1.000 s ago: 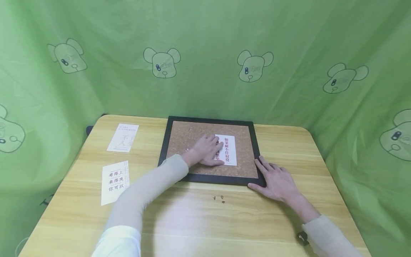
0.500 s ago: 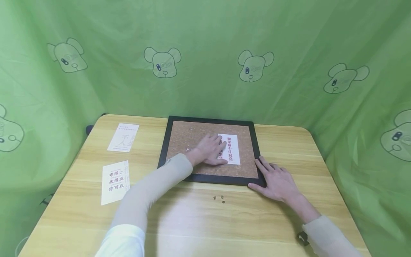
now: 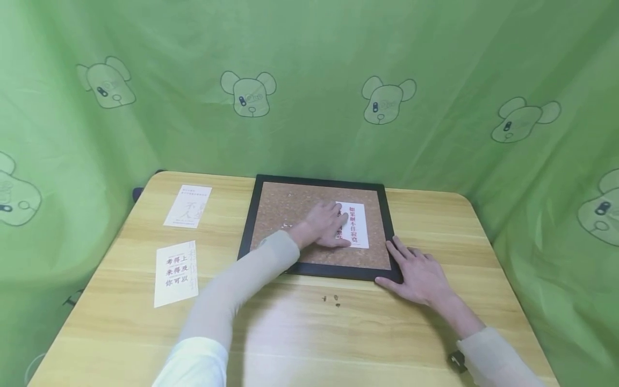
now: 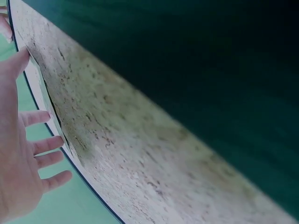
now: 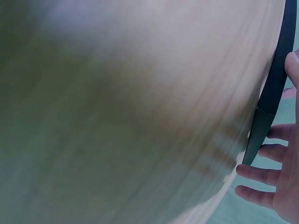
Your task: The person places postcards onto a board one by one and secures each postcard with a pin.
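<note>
A framed corkboard (image 3: 295, 207) with a black border lies flat on the table. On its right half is a white card (image 3: 359, 228) printed with columns of red characters. My left hand (image 3: 325, 224) rests on the card's left part with fingers spread and covers some of the print. In the left wrist view, the fingertips of that hand (image 4: 21, 154) touch the card's edge against the cork. My right hand (image 3: 419, 275) lies at the board's near right corner, its thumb along the front edge and its fingers at the right side. The right wrist view shows its fingers (image 5: 261, 173) spread by the black frame.
Two more printed cards lie at the table's left, one farther away (image 3: 187, 207) and one nearer (image 3: 176, 274). Three tiny dark pieces (image 3: 337, 305), too small to identify, sit before the board. A green curtain (image 3: 309, 145) hangs behind the wooden table (image 3: 300, 333).
My left hand has slid to the right across the cork, and the white card has moved right with it. The right hand has stayed at the board's corner.
</note>
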The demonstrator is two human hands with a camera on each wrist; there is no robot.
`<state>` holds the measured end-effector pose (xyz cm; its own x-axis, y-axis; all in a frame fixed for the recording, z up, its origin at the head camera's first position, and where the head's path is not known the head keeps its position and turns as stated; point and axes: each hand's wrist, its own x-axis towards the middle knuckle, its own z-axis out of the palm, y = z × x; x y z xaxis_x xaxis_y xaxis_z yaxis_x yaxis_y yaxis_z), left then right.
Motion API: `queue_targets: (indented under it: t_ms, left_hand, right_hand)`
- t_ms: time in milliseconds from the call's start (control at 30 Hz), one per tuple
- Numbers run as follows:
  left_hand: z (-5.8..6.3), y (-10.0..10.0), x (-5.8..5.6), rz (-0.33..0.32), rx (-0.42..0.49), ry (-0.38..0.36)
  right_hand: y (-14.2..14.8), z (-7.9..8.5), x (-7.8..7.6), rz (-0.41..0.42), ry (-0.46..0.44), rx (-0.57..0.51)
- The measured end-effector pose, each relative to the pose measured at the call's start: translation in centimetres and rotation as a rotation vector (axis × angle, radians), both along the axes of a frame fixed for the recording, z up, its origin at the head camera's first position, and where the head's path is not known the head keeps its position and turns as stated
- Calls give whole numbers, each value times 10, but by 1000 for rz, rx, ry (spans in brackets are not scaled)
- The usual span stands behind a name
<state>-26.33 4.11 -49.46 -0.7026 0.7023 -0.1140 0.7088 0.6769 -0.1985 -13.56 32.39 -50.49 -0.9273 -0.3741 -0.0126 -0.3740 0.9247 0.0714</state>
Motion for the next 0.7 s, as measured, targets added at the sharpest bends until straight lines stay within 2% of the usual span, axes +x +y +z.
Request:
queue_targets:
  t_ms: [300, 700]
  left_hand:
    - [2, 8, 0, 25, -7, -20]
    - [1, 22, -2, 10, -26, 3]
  right_hand:
    - [-1, 1, 1, -3, -6, 1]
    - [0, 0, 1, -8, -14, -13]
